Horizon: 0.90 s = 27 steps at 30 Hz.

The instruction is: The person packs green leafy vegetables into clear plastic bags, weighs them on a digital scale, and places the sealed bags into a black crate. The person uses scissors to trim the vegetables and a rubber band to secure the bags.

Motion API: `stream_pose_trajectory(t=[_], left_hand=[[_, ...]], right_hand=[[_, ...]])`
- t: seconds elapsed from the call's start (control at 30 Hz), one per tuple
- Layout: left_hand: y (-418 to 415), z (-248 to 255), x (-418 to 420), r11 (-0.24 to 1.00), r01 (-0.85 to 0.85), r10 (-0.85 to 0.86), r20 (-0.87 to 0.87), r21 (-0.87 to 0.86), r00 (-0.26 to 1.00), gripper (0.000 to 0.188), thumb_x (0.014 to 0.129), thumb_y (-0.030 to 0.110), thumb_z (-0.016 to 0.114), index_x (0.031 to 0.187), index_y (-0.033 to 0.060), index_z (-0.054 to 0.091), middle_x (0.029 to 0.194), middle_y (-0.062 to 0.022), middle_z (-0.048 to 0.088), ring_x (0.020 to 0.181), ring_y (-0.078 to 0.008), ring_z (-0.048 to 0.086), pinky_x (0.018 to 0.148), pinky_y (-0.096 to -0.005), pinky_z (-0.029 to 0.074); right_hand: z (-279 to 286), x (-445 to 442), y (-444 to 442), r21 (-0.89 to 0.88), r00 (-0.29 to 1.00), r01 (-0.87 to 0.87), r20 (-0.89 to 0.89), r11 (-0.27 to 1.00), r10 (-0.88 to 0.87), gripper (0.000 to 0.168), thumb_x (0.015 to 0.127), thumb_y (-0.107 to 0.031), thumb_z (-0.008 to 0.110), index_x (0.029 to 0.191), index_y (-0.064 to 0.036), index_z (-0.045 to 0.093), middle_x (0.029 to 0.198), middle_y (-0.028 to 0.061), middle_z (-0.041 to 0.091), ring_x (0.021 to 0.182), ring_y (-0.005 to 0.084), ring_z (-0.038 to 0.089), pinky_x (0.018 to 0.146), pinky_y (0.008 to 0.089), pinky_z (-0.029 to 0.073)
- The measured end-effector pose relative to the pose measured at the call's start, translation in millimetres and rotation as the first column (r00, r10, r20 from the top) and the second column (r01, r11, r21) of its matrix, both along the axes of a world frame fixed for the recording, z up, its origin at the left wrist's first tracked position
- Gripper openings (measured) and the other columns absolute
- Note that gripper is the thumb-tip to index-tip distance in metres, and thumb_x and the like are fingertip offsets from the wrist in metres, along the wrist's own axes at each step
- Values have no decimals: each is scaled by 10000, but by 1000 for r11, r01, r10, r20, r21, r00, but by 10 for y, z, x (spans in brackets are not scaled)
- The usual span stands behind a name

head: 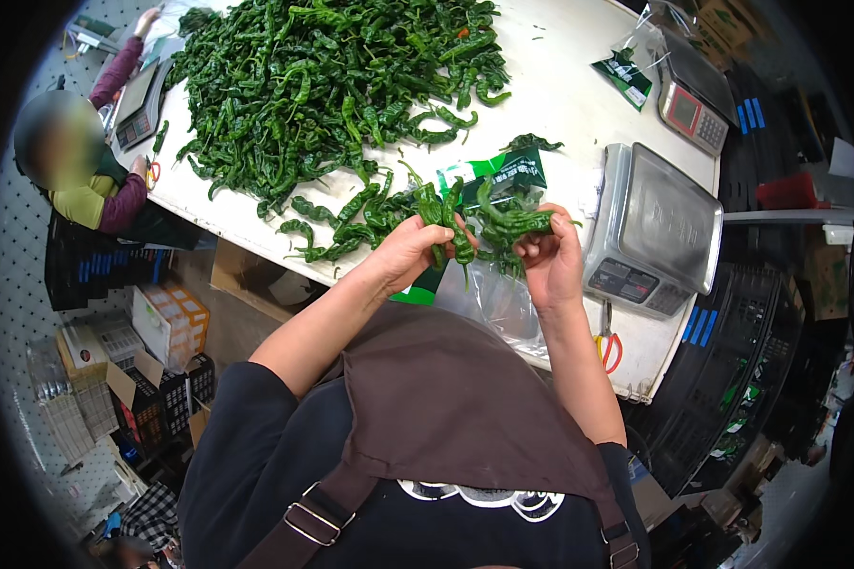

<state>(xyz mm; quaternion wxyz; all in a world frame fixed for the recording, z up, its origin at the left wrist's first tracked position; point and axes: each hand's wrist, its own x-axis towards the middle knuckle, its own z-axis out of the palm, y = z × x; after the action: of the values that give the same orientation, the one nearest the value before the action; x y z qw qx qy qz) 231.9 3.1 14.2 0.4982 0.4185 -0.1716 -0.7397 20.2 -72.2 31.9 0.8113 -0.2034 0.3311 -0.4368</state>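
Observation:
My left hand (414, 249) grips a few green chili peppers (430, 203) between thumb and fingers. Close on its right, my right hand (554, 263) pinches more green peppers (519, 221) by one end. Between and behind the hands lie green-and-clear plastic bags (509, 171), partly covered by peppers. A clear plastic bag part (494, 295) spreads at the table edge below my hands. A large heap of wrinkled green peppers (313, 92) covers the far left of the white table (562, 43), with loose ones (313, 210) scattered at its near side.
Right of my hands stands a digital scale (662, 213) with a metal tray; scissors (609, 345) lie below it. A second scale (694, 99) and a bag (623, 75) are farther back. At left, a co-worker (92, 171) is near another scale (139, 107) and scissors (154, 172). Black crates (733, 355) stand right.

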Motion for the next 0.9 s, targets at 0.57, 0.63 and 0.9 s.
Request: stream_pose_trajectory(t=[0.57,0.63,0.9], left_hand=[[-29,-11,-204,996,-39,54,-200,78,978,271,899,132,598,1158,57,569,1069,-101,641,1003,-240,631,908,-422,511],[-27,-49,-217,995,-54,74,-238,90,968,246,896,111,596,1132,44,580,1120,-107,631,1046,-218,612,890,-376,522],[-91,154,-376,999,-28,17,-377,-25,926,450,900,122,605,1328,93,470,1192,-124,613,1135,-249,592,974,-415,495]], right_hand=[[9,30,363,-836,695,-469,-549,285,-464,397,707,91,669,1054,-98,633,974,96,513,824,242,536,703,336,456],[-7,11,377,-837,690,-464,-547,290,-474,426,691,97,673,1065,-104,637,988,97,519,847,250,537,706,339,459],[-8,-142,435,-785,624,-567,-606,247,-493,522,688,103,665,1162,-112,624,1066,122,547,950,291,551,802,373,474]])
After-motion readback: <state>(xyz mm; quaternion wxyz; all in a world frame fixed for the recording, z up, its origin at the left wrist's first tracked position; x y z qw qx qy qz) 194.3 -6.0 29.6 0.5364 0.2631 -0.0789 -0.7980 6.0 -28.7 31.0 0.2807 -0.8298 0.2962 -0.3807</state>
